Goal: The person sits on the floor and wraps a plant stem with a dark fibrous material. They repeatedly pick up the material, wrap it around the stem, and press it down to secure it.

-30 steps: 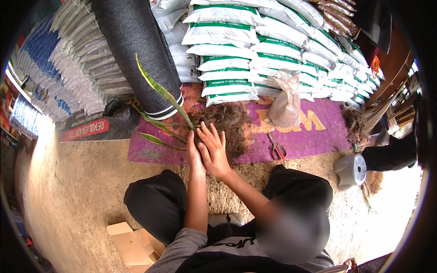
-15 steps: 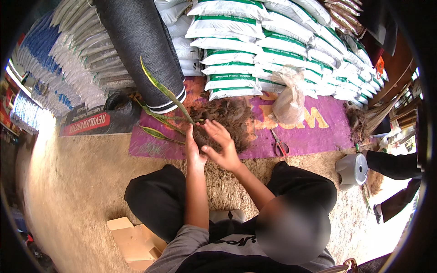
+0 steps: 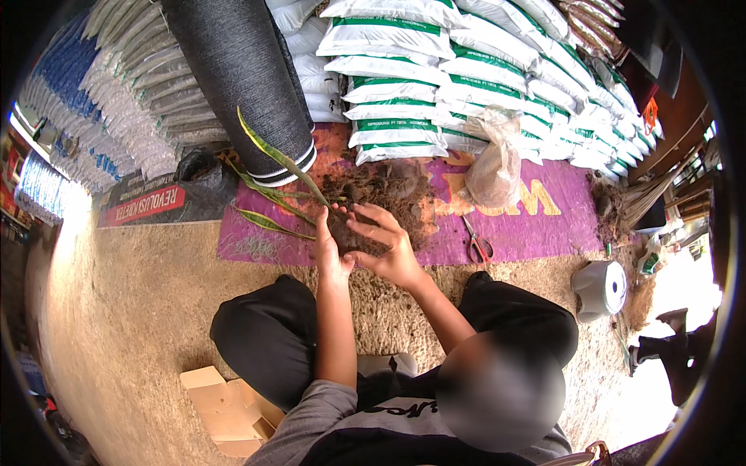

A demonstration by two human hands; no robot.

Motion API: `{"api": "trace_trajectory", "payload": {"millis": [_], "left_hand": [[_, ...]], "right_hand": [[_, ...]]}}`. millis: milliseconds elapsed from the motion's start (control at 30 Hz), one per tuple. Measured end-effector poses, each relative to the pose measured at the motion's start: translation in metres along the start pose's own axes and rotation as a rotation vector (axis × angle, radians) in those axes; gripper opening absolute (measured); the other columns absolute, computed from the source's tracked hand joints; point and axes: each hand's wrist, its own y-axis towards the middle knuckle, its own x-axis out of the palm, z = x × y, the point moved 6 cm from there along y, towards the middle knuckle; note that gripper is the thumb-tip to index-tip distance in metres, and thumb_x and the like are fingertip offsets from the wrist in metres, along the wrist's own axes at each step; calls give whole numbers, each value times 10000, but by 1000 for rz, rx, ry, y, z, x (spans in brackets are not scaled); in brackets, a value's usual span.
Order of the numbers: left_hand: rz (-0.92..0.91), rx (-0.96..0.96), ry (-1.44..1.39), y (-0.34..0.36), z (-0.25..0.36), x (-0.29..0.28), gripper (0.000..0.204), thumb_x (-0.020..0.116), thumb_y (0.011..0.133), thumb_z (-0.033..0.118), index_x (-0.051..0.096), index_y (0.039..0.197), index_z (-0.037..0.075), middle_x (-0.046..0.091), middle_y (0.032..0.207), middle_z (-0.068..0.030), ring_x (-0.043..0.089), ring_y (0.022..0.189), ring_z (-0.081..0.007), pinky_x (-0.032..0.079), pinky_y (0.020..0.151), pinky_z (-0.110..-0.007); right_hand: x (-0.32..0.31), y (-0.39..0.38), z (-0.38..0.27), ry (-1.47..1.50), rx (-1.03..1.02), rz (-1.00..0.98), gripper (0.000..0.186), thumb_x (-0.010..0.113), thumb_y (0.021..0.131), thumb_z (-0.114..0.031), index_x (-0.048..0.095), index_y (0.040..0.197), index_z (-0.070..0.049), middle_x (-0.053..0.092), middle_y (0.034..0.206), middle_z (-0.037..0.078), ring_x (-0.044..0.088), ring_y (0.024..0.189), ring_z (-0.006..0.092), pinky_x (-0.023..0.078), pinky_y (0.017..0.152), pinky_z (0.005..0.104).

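A snake plant (image 3: pixel 289 161) with long green, yellow-edged leaves leans up and left from between my hands. My left hand (image 3: pixel 331 252) is closed around its base, thumb side up. My right hand (image 3: pixel 392 252) faces it, fingers curved and apart, close to the plant's base, with the heels of both hands nearly meeting. Behind and between the fingers lies dark, loose soil (image 3: pixel 396 182) with fibrous bits. The plant's lower end and any roots are mostly hidden by my hands.
Under the soil spreads a purple printed sheet (image 3: pixel 544 241). Red-handled scissors (image 3: pixel 479 247) and a tied plastic bag (image 3: pixel 497 171) lie to the right. A dark roll (image 3: pixel 241 85) stands ahead, before stacked white-green sacks (image 3: pixel 396 93). Also about: a grey pot (image 3: pixel 597 291), an opened cardboard box (image 3: pixel 225 412).
My right hand's fingers have curled in from a more spread pose. The left hand and plant have barely moved. At the far right, a person's dark-clothed legs have shifted.
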Motion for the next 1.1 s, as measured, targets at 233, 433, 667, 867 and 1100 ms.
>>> {"api": "trace_trajectory", "payload": {"millis": [233, 433, 667, 867, 1100], "left_hand": [[-33, -49, -67, -1, -2, 4, 260, 571, 871, 369, 554, 944, 120, 586, 864, 6, 579, 750, -120, 489, 590, -283], [-78, -118, -45, -5, -1, 9, 260, 557, 879, 356, 549, 924, 101, 583, 804, -5, 576, 693, -128, 480, 555, -279], [-149, -93, -3, -10, -9, 22, 333, 489, 915, 392, 555, 997, 76, 602, 973, -36, 575, 928, -149, 484, 808, -328], [-323, -65, -49, -7, -19, 31, 476, 412, 950, 386, 451, 1253, 20, 512, 1248, -128, 484, 1165, -256, 400, 982, -385], [-227, 1, 162, -8, -19, 23, 529, 367, 972, 399, 407, 1296, -18, 465, 1313, -120, 474, 1185, -264, 398, 984, -389]], "right_hand": [[-4, 3, 9, 68, 101, 1, 658, 821, 598, -200, 587, 1199, -71, 473, 1310, 157, 465, 1201, 319, 383, 989, 421], [3, 0, 11, 86, 111, -34, 663, 821, 608, -234, 582, 1201, -56, 476, 1296, 165, 475, 1189, 306, 390, 981, 412], [-14, 8, -12, 105, 123, 66, 593, 740, 719, -197, 520, 1227, 15, 469, 1285, 193, 475, 1185, 323, 395, 969, 410], [6, 2, -23, -224, -44, 71, 478, 642, 800, -137, 508, 1225, 35, 479, 1296, 199, 442, 1226, 336, 324, 1021, 460], [7, -4, -12, -16, 121, 118, 414, 626, 816, -93, 531, 1201, 28, 519, 1238, 221, 488, 1175, 350, 379, 985, 417]]}}
